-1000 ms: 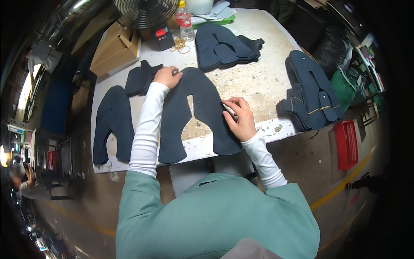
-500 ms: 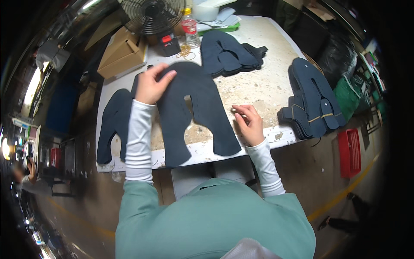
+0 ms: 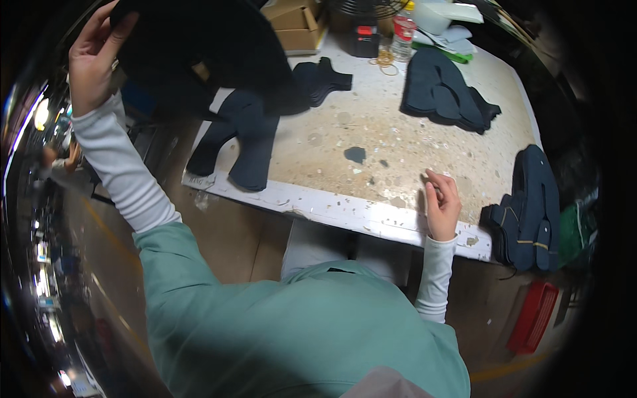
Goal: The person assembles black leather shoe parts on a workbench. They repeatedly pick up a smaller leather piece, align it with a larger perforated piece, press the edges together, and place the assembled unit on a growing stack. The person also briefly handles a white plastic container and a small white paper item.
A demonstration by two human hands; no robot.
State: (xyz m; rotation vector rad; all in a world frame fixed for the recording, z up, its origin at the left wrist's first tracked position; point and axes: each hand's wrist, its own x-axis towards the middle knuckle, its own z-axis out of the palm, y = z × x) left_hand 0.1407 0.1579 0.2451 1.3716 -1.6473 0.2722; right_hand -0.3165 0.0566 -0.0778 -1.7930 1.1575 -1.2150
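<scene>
My left hand [image 3: 96, 56] is raised at the upper left, its thumb and fingers closed on the edge of a dark shoe-upper piece [image 3: 219, 50]. The piece hangs in the air, blurred, and hides part of the table's far left. Below it a U-shaped dark shoe-upper piece [image 3: 249, 142] lies flat at the table's left front corner. Beside that rests a small stack of dark cut pieces [image 3: 318, 83]. My right hand [image 3: 443, 205] hovers over the front edge, fingers loosely bent and apart, holding nothing.
On the worn table [image 3: 318, 146], a stack of dark uppers [image 3: 438, 89] lies at the back right, and a banded bundle [image 3: 534, 205] at the right edge. A bottle [image 3: 403, 33], rubber bands [image 3: 385, 61], a box [image 3: 295, 30] and a fan [image 3: 365, 6] stand behind. A red crate [image 3: 533, 317] is on the floor.
My left hand has lifted the shoe-upper piece off the table and carried it up and left. My right hand stays near the front edge. The view has turned left.
</scene>
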